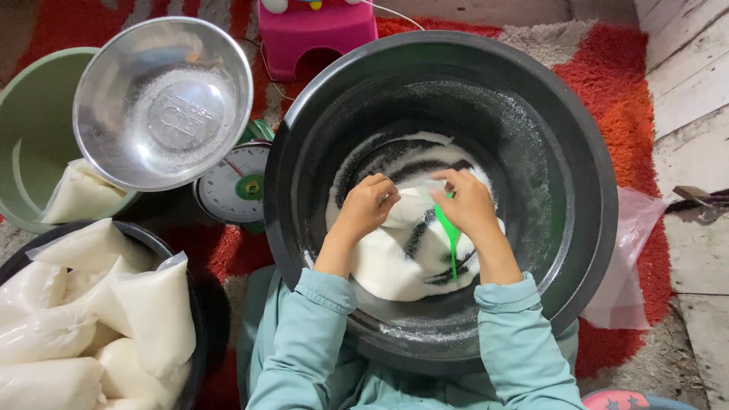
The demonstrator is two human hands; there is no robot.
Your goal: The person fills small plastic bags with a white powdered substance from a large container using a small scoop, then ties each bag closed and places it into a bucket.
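Note:
A large black basin (585, 182) sits in front of me with white sugar (395, 266) spread over its bottom. My left hand (364, 209) and my right hand (469, 203) are both down inside it, pinching the mouth of a clear plastic bag (410, 206) that lies on the sugar. My right hand also holds a green plastic scoop (450, 235), whose handle points toward me. Teal sleeves cover both forearms.
A steel bowl (163, 102) rests on a pale green bucket (30, 129) at the left. Below it stands a dial kitchen scale (235, 182). A dark tub (182, 266) at lower left holds several filled white bags. A pink stool (315, 34) stands behind; empty plastic bags (626, 266) lie right.

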